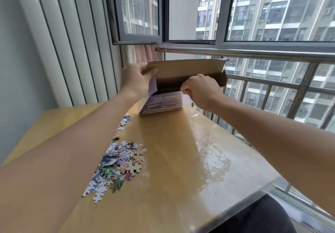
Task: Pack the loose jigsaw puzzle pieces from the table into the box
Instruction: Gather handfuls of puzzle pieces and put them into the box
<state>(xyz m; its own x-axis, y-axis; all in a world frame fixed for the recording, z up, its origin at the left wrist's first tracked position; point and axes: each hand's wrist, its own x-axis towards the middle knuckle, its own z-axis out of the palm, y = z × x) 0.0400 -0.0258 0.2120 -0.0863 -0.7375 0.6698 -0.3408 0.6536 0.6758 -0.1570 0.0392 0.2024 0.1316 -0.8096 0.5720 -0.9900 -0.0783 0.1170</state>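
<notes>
Puzzle pieces (pixel 117 165) heaped near your table's (pixel 181 160) left edge, box (pixel 170 95) open at its far edge.

Your left hand (pixel 135 80) grips the raised lid's left corner; your right hand (pixel 201 90) pinches the front wall's rim. None of the pieces look packed yet. Fold that lid fully back so it stays open, then draw the box nearer the heap before scooping, so nothing spills across the glossy top.

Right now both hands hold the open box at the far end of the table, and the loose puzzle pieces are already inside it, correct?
Not quite. The head view shows the left hand and right hand holding the open box, but the puzzle pieces lie heaped on the table, not inside it.
</notes>
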